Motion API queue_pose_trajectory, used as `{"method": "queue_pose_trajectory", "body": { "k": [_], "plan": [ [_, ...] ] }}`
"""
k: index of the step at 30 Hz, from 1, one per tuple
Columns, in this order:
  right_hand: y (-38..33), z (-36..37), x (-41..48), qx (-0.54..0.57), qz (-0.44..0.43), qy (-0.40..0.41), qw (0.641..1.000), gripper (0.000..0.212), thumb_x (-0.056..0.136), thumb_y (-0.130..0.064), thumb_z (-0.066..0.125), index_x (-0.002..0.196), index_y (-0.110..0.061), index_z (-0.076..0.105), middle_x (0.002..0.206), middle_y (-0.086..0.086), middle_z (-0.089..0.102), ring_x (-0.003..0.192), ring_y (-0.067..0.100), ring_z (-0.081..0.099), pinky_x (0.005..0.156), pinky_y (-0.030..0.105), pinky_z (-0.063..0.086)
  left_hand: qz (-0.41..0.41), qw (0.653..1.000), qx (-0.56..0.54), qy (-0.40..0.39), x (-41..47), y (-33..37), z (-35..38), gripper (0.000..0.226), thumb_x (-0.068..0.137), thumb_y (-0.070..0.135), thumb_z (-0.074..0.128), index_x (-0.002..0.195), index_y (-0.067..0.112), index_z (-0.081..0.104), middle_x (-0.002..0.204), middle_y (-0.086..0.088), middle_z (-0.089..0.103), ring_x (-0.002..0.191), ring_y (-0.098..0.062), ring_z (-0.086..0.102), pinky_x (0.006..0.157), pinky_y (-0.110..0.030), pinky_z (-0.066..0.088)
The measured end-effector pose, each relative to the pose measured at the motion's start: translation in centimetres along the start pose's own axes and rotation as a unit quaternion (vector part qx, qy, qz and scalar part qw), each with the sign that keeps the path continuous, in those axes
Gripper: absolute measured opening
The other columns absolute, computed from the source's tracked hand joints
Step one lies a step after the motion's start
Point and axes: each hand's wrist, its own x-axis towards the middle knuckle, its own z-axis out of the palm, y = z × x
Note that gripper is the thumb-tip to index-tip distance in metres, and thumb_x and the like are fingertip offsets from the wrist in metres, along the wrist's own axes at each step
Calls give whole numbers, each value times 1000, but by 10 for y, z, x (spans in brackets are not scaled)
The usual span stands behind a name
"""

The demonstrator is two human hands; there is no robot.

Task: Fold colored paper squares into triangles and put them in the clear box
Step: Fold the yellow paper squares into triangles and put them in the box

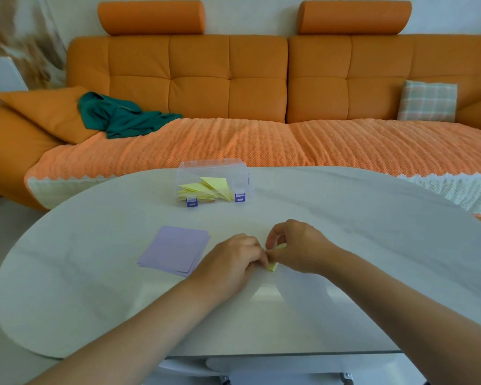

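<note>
Near the middle of the desk (345, 218), a little toward its near edge, both hands close on one small yellow paper (272, 266). The left hand (233, 259) has its fingers curled down over the sheet's left part. The right hand (297, 245) pinches the other side between thumb and forefinger, so each grip is clamped on the paper and neither stands apart. Most of the sheet is hidden under the knuckles; only a corner and a sliver of edge show, so the fold is probably under way, though how far along is not visible.

The paper looks thin and nearly weightless, limp across its face yet likely crisp once creased. It would slide easily on the smooth desk top, so one grip should pin it flat while the other brings corner to corner and runs along the crease. It is best held at corners and edges with the fingertips — a hard squeeze in the middle would wrinkle it.

Just beside the left hand, toward the left edge of the desk, lies a stack of purple squares (172, 250), slightly fanned. At the far edge, about midway, stands the clear box (233, 169) with yellow triangles (206, 187) inside — a finished piece should be light enough to lay in with two fingertips.
</note>
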Motion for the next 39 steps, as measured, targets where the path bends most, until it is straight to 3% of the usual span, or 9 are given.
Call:
{"method": "queue_pose_trajectory", "body": {
  "k": [6,12,19,24,27,33,37,39],
  "plan": [
    [14,-8,-1,35,-19,-22,999,15,75,-46,78,84,-41,66,95,-18,59,84,-1,57,70,17,45,30,998,57,-8,-7,7,1,32,94,12,52,119,22,70,90,0,53,89,-16,46,72,-31,44],
    [20,-9,-1,41,-19,-25,999,19,77,-43,80,89,-44,65,100,-15,58,85,2,58,69,16,43,19,997,64,-40,-9,11,1,36,97,31,49,130,32,62,94,6,43,94,-11,39,76,-25,38],
    [20,-12,3,12,-28,-24,999,26,75,-43,82,96,-43,66,99,-18,57,87,2,58,69,17,44,-1,995,67,-68,-9,12,0,36,96,40,45,129,35,59,112,12,45,108,-8,37,88,-24,39],
    [23,-18,10,11,-28,-23,999,13,82,-31,79,87,-41,71,94,-15,64,84,4,60,68,15,46,-4,994,81,-74,-7,13,1,35,96,40,46,128,36,60,128,15,47,113,-9,35,88,-25,40],
    [28,-22,13,30,-17,-10,999,17,84,-24,77,78,-40,72,86,-14,68,83,6,64,68,14,48,-4,993,86,-76,-6,13,2,35,96,41,47,127,35,61,130,16,47,112,-10,36,89,-29,44],
    [32,-22,17,70,5,4,997,22,85,-19,74,74,-37,75,76,-19,68,72,-2,62,54,4,40,-10,993,95,-72,-5,11,5,37,93,47,44,126,37,56,125,17,47,110,-9,36,86,-26,41],
    [33,-19,16,81,4,11,997,21,90,-23,67,77,-38,74,85,-18,68,82,3,62,66,13,47,-24,993,93,-74,-2,11,9,40,94,52,43,130,38,54,124,16,45,111,-8,34,89,-27,41],
    [32,-16,15,85,7,-2,996,5,86,-32,71,84,-36,73,87,-16,67,82,5,61,72,19,50,-32,992,96,-74,0,12,11,43,93,53,43,133,39,52,124,15,45,112,-9,33,87,-26,39]
  ]
}}
